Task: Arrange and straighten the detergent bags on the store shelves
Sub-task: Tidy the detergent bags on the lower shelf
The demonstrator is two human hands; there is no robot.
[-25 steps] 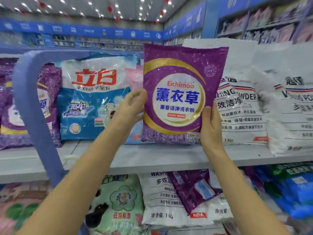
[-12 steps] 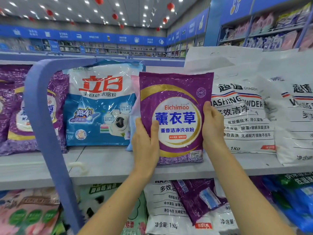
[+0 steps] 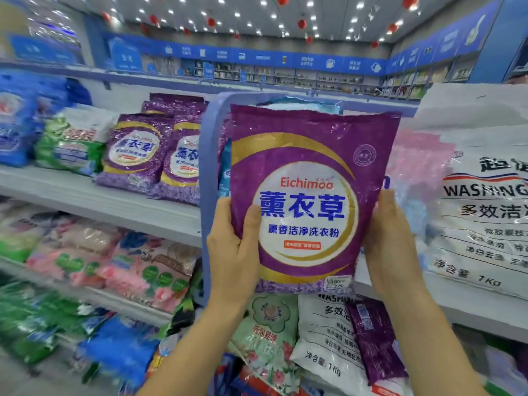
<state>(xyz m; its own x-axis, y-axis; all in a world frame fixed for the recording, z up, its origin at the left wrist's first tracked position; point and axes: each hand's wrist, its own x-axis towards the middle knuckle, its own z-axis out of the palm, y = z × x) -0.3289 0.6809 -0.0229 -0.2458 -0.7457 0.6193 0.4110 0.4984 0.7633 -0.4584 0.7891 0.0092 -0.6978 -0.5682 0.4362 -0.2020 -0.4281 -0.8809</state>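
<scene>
Both hands, left hand (image 3: 233, 250) and right hand (image 3: 390, 241), grip an upright, glossy purple detergent bag (image 3: 308, 178) by its sides.

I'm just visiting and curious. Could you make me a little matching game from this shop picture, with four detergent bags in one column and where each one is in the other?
Things:
1. purple Eichimoo bag
2. white washing powder bag
3. pale green flowered bag
4. pair of purple bags

Places:
A. below the held bag
B. on the shelf, left of the blue divider
C. held between the left hand and the right hand
D. on the same shelf, far right

Pairs: 1-C, 2-D, 3-A, 4-B.
</scene>
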